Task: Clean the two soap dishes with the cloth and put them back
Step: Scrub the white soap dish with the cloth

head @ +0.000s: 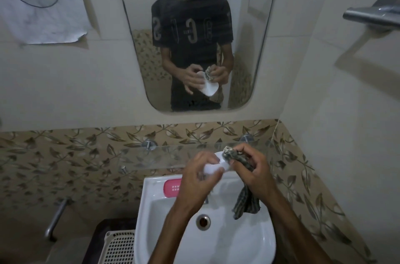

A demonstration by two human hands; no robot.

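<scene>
My left hand (200,174) grips a white soap dish (216,166) above the back of the white sink (151,203). My right hand (252,167) is closed on a checked cloth (245,201), pressing a bunched end of it against the dish's far end; the rest of the cloth hangs down over the basin. A pink soap dish (172,187) lies on the sink's rear ledge at the left, partly hidden by my left hand. The mirror (194,36) above shows the same hold from the front.
A glass shelf (151,155) runs along the leaf-patterned tiles behind the sink. A metal towel bar (368,17) juts from the right wall. A white plastic basket (119,246) stands at the lower left beside a metal pipe (56,216). The sink drain (203,222) is open.
</scene>
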